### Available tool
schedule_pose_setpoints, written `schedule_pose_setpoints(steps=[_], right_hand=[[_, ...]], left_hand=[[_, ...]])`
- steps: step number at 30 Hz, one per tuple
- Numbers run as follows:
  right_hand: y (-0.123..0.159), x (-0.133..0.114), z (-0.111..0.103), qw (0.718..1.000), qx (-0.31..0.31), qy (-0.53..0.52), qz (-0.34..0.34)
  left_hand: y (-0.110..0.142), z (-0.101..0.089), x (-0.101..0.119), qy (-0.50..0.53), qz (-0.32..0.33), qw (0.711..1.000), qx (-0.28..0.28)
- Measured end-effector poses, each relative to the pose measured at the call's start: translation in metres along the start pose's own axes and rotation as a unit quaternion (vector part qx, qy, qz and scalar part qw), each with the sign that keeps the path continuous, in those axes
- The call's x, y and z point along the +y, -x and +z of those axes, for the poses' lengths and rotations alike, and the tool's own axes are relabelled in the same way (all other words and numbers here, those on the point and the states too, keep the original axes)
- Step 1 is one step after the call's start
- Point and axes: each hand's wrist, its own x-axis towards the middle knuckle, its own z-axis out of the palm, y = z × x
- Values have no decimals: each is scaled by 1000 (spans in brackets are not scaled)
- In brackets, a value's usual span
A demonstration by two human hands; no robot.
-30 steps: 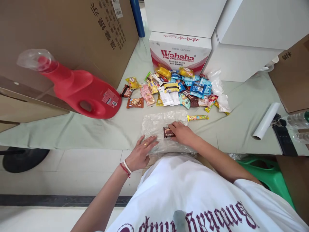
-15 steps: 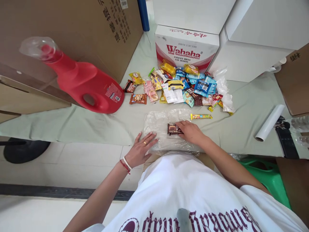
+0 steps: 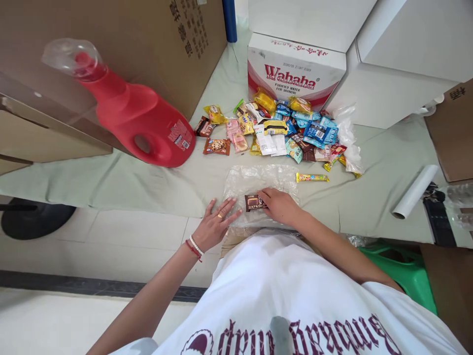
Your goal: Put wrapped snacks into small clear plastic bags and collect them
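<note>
A brown cocoa snack packet lies on a clear plastic bag spread at the table's near edge. The fingers of my right hand grip the packet's right end and cover part of it. My left hand lies with spread fingers on the left edge of the bag, holding nothing. A thin yellow snack stick rests just right of the bag. Behind it is a pile of wrapped snacks, with a cookie packet at its left side.
A red jug leans at the left beside a large cardboard box. A Wahaha carton stands behind the pile. On the right lie a white roll and a black object; a green stool is below.
My right hand and the cocoa packet have moved left across the bag, nearer my left hand. My left hand stays at the bag's edge. The whole view has shifted slightly.
</note>
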Motion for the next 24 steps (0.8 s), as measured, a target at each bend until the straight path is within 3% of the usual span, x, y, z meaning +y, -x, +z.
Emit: schedule_pose_setpoints(steps=[2,5,8,11,15,19,22,24], right_hand=[[12,6,7,999,26,-33,-9],[56,27,15,992,79,-78,-57],[107,54,32,991,59,-61,-109],[133,72,55,995,53,-23,-83],[122,78,62,994,71,-70,-45],[92,84,34,970,103,-219,6],[69,94,9,958,96,-244,117],[55,99,-5,966,78,-175,175]], left_hand=[[8,5,0,-5,8,1000,27],[19,15,1,16,24,998,56],[22,23,3,44,32,997,63],[13,21,6,89,8,994,63],[-7,-1,3,210,-52,972,92],[-35,-22,-14,322,-109,937,79],[-58,-24,-29,273,-197,938,85],[-70,-22,-36,192,-283,934,99]])
